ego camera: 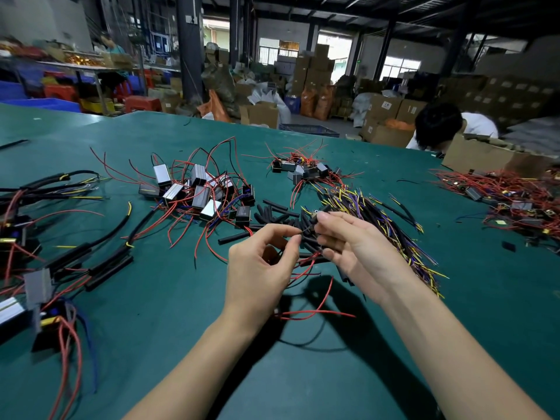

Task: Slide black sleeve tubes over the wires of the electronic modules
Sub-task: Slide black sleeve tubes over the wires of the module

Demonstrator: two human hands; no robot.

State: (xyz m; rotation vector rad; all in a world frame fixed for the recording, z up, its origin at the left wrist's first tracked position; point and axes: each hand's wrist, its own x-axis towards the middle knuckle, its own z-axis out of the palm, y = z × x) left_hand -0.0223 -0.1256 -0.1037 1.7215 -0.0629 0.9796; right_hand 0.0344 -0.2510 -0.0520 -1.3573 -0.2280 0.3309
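Note:
My left hand (pixel 263 265) pinches thin wire ends between thumb and forefinger, just above the green table (pixel 181 313). My right hand (pixel 348 237) grips a short black sleeve tube (pixel 312 221) by its end, fingertips almost touching the left hand's. Red wires (pixel 315 313) trail down from both hands toward me. What module they belong to is hidden by my palms. Loose black sleeve tubes (pixel 272 212) lie in a heap just beyond my hands. A pile of silver and black modules (pixel 200 192) with red wires sits to the left of them.
Sleeved modules (pixel 106 265) lie at the left edge. A bundle of yellow and purple wires (pixel 391 225) spreads right of my hands. More modules (pixel 303 169) sit farther back and others (pixel 521 204) at far right. A person (pixel 442 125) bends by a cardboard box (pixel 485 157).

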